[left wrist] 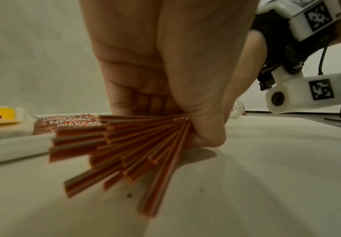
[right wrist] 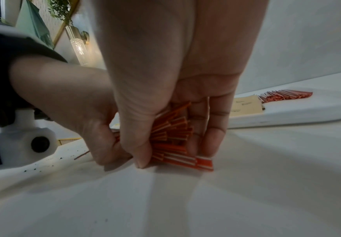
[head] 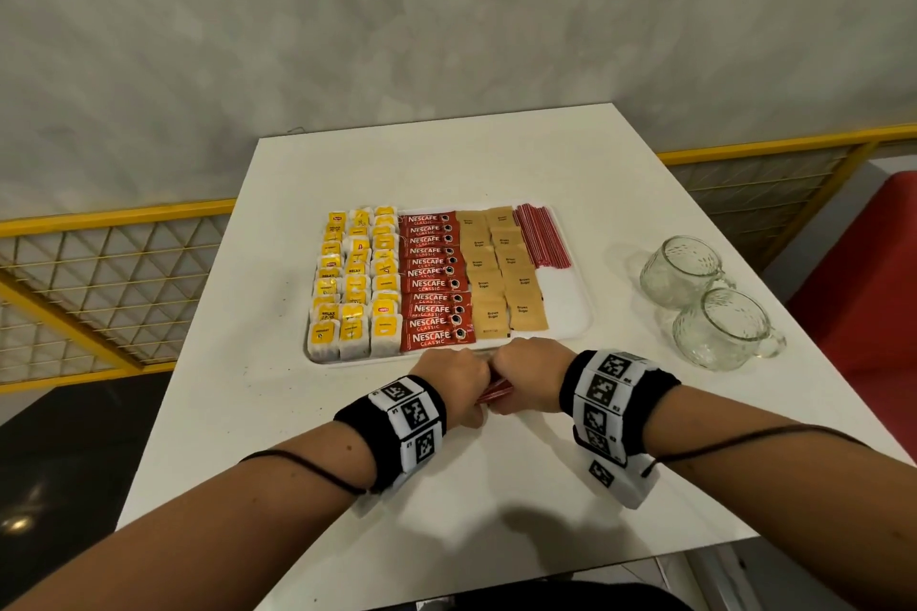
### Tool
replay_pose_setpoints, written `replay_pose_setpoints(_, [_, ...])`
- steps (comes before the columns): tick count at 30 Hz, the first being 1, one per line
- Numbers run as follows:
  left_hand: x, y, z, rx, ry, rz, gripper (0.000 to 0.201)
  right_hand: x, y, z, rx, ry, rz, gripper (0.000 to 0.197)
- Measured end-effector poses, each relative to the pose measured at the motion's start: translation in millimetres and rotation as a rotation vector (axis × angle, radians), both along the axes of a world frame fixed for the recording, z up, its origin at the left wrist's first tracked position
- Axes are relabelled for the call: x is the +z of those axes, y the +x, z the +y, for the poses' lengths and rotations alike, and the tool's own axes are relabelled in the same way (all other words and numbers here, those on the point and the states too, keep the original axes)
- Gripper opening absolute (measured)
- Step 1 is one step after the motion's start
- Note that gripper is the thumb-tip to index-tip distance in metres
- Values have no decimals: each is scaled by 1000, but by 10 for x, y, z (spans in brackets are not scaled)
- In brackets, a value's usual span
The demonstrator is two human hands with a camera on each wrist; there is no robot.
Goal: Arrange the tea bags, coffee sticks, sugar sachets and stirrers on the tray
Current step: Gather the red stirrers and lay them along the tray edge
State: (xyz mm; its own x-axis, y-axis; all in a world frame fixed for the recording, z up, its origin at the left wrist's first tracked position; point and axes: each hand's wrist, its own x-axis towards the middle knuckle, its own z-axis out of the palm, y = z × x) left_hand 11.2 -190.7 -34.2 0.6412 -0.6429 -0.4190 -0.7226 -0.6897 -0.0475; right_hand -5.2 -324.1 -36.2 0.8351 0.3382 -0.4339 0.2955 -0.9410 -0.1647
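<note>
A white tray [head: 570, 308] holds yellow tea bags [head: 355, 280] on its left, red coffee sticks [head: 434, 283] in the middle, brown sugar sachets [head: 496, 273] and a row of red stirrers [head: 541, 236] at its far right. Just in front of the tray, my left hand [head: 459, 380] and right hand [head: 523, 375] meet and both grip one bundle of red stirrers [head: 493, 392] standing on the table. In the left wrist view the bundle [left wrist: 125, 152] fans out. In the right wrist view thumb and fingers [right wrist: 214, 141] clasp the bundle [right wrist: 175, 144].
Two clear glass cups [head: 714, 303] stand on the white table [head: 446, 164] to the right of the tray. The tray's near right corner is bare. A yellow railing [head: 114, 218] runs behind the table, and a red seat [head: 873, 263] sits at the right.
</note>
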Motion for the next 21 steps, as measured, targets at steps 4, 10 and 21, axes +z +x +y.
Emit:
replay_pose_setpoints(4, [-76, -10, -6, 26, -22, 16, 34, -51, -44, 24, 25, -2, -25, 29])
replay_pose_setpoints(10, [-209, -94, -2, 155, -103, 30, 41, -57, -116, 30, 15, 47, -60, 33])
replay_pose_setpoints(21, [-118, -4, 61, 171, -300, 340, 35, 245, -73, -364, -319, 598, 207, 26])
